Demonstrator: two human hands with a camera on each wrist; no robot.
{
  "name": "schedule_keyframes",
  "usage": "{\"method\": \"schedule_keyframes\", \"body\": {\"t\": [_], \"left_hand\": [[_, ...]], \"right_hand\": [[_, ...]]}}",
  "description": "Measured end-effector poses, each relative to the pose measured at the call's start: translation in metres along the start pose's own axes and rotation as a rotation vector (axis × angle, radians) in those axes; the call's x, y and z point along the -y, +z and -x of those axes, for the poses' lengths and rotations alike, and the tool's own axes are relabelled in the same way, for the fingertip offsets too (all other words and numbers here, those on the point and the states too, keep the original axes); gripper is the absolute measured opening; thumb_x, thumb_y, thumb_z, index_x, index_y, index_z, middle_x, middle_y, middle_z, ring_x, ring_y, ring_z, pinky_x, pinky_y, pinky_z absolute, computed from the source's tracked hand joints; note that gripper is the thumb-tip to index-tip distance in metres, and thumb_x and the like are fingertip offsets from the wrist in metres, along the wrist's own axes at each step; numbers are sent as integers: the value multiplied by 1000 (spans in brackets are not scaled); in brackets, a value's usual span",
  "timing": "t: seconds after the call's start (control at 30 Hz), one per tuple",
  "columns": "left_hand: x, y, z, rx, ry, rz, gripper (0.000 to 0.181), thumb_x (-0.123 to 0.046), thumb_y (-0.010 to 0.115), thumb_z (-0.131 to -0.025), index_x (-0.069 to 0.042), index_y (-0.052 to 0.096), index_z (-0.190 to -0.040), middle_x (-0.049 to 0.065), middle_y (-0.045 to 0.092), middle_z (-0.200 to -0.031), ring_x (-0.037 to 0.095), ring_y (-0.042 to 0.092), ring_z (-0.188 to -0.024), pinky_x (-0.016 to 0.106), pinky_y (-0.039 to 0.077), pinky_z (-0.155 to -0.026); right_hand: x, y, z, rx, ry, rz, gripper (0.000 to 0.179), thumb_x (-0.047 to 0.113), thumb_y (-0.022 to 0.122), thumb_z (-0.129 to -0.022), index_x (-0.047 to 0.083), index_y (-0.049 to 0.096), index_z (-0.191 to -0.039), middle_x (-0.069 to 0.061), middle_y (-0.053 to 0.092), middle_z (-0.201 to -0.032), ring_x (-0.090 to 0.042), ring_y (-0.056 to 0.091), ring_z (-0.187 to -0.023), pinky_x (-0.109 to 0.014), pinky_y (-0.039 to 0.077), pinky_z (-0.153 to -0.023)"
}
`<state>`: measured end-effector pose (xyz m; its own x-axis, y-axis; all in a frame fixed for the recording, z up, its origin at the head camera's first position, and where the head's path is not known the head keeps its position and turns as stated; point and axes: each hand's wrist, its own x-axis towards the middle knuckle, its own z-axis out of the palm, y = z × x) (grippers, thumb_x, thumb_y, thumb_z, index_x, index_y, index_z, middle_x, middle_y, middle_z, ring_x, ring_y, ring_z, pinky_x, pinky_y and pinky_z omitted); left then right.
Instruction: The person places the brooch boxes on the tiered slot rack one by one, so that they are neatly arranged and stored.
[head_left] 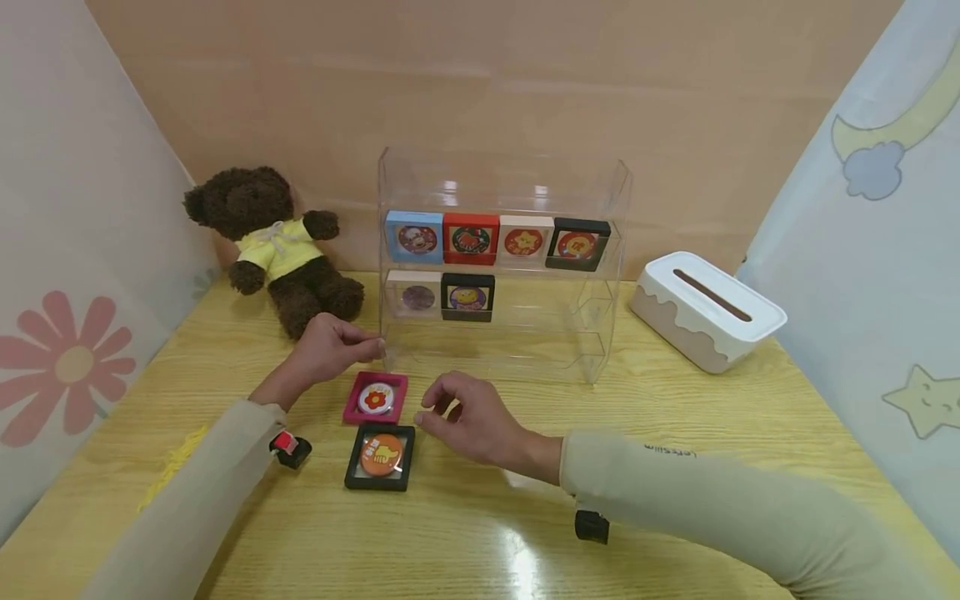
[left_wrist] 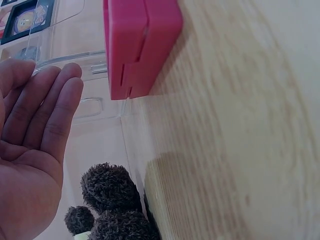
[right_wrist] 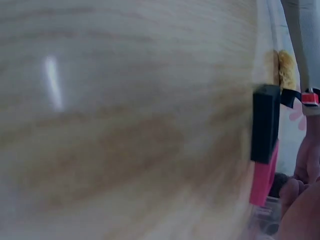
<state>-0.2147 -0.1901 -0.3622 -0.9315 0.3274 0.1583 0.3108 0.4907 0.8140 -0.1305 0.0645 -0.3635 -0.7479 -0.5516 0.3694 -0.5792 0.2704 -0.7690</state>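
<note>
A clear acrylic display rack (head_left: 498, 342) stands at the back, with several small framed badges on its two upper tiers. At the rack's front left edge, the thumb and fingertips of my left hand (head_left: 333, 348) pinch the panel; in the left wrist view the other fingers of that hand (left_wrist: 37, 120) stretch out loosely. A magenta-framed flower badge (head_left: 376, 398) lies flat on the table, just below that hand. Close in front of it lies a black-framed thumbs-up badge (head_left: 380, 457). My right hand (head_left: 480, 419) hovers right of these frames, fingers loosely bent, holding nothing.
Left of the rack, a brown teddy bear (head_left: 281, 250) in a yellow top leans against the wall. A white-lidded tissue box (head_left: 705, 312) stands at the right. Some yellow fringe (head_left: 176, 467) lies by the left sleeve. The wooden table (head_left: 465, 550) has walls around it.
</note>
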Motion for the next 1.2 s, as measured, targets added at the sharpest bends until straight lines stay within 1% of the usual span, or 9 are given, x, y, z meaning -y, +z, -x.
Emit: {"method": "schedule_keyframes", "body": {"t": [0.1, 0.17, 0.23, 0.3, 0.47, 0.67, 0.83, 0.97, 1.2], "left_hand": [[1, 0, 0, 3, 0, -5, 23, -18, 66, -91, 3, 75, -95, 12, 71, -83, 24, 69, -77, 41, 55, -71], [1, 0, 0, 2, 4, -1, 23, -18, 66, -91, 3, 74, -96, 12, 71, -84, 24, 69, -77, 41, 55, -71], [2, -1, 0, 2, 10, 2, 23, -17, 66, -91, 4, 74, -96, 13, 71, -84, 24, 69, -77, 42, 55, -71], [2, -1, 0, 2, 14, 6, 23, -17, 67, -91, 4, 74, -96, 13, 71, -85, 25, 69, -77, 42, 55, -71], [1, -3, 0, 4, 8, 13, 23, -18, 67, -91, 3, 74, -96, 14, 71, -87, 24, 69, -77, 42, 55, -73], [1, -3, 1, 6, -1, 26, 23, -18, 67, -91, 3, 74, -95, 15, 70, -90, 25, 69, -78, 42, 55, -73], [0, -2, 1, 11, -12, 30, 23, -18, 65, -92, 3, 75, -96, 15, 70, -91, 26, 69, -79, 43, 55, -73], [-1, -2, 1, 1, -2, 17, 22, -17, 66, -92, 3, 74, -96, 15, 70, -89, 27, 69, -79, 43, 55, -72], [-1, -1, 1, 22, 1, 36, 24, -19, 66, -92, 3, 74, -97, 14, 71, -90, 25, 69, -79, 41, 55, -73]], "right_hand": [[-2, 8, 9, 77, 102, -66, 21, 12, 70, -87, -1, 61, -101, -9, 62, -100, -17, 59, -87, -27, 53, -70], [-3, 12, 13, 124, 185, -88, 32, 18, 72, -87, -1, 60, -110, -10, 61, -108, -19, 58, -92, -27, 52, -75], [-5, 15, 15, 166, 250, -80, 43, 24, 73, -86, 0, 58, -118, -8, 59, -113, -20, 57, -97, -26, 50, -80], [-7, 17, 16, 199, 285, -55, 52, 28, 74, -84, 0, 55, -124, -7, 57, -116, -19, 56, -100, -27, 48, -84], [-10, 22, 13, 250, 306, 31, 67, 33, 77, -81, -1, 49, -132, -5, 55, -114, -15, 53, -100, -27, 45, -87], [-10, 27, 9, 285, 312, 114, 73, 40, 78, -78, 0, 50, -133, -3, 51, -112, -12, 50, -98, -25, 44, -86], [-11, 30, 9, 284, 274, 163, 73, 44, 77, -78, 0, 53, -131, -3, 50, -112, -11, 49, -97, -24, 44, -85], [-11, 29, 8, 298, 234, 209, 68, 43, 76, -80, 1, 54, -129, -3, 50, -112, -11, 48, -98, -24, 43, -86], [-9, 25, 9, 323, 262, 197, 63, 40, 79, -77, 5, 57, -124, 1, 50, -109, -10, 48, -97, -24, 43, -84]]}}
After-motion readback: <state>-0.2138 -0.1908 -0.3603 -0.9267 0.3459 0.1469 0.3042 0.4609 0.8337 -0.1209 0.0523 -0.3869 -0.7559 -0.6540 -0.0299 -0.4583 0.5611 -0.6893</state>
